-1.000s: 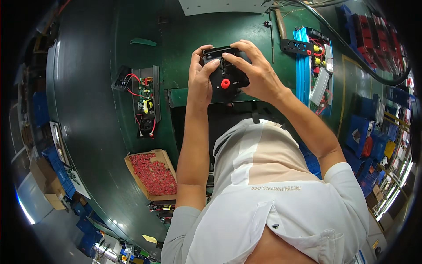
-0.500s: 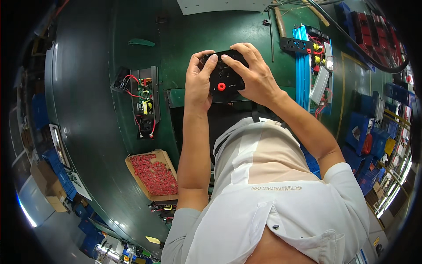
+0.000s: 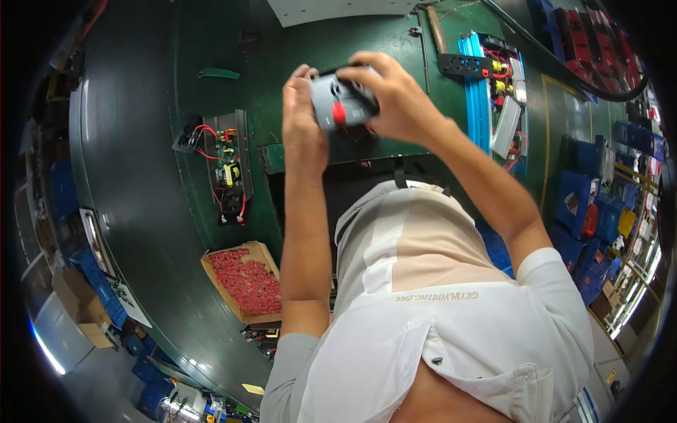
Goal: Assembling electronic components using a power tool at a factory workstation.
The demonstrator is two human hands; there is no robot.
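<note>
Cardboard box (image 3: pixel 245 282) at the near left edge of the green desk (image 3: pixel 141 176), open-topped, filled with small red parts (image 3: pixel 247 285) (too small to tell apart). Blue bins (image 3: pixel 589 204) stacked off the desk's right side, contents unclear, something red and something yellow showing among them.

Both hands raised over the desk's middle. Left hand (image 3: pixel 303 130) closed on the left side of a small grey-and-black device with a red button (image 3: pixel 343 104), thumb up along its edge. Right hand (image 3: pixel 395 99) wrapped over its top and right side, fingers curled tight round it. Device held clear of the desk surface, between the two hands, face turned toward the camera.

Left of the hands, flat on the desk: black tray (image 3: pixel 229 166) carrying a green circuit board (image 3: pixel 227 158) with red and black wires (image 3: pixel 204 130) looping out to a black plug at its far end. Small green tool-like piece (image 3: pixel 218 72) farther off, toward the far left. Right of the hands: long blue rail (image 3: pixel 477 92) lying lengthwise, a black fan bracket (image 3: pixel 464 65) touching its far end, a wired board (image 3: pixel 509 113) just beside it. Wooden-handled tool (image 3: pixel 434 25) near the far edge. Pale sheet (image 3: pixel 345 8) at the far edge, partly cut off.

Dark recess (image 3: pixel 352 190) in the desk directly below the hands, partly hidden by the person's white shirt (image 3: pixel 437 317) and forearms.
</note>
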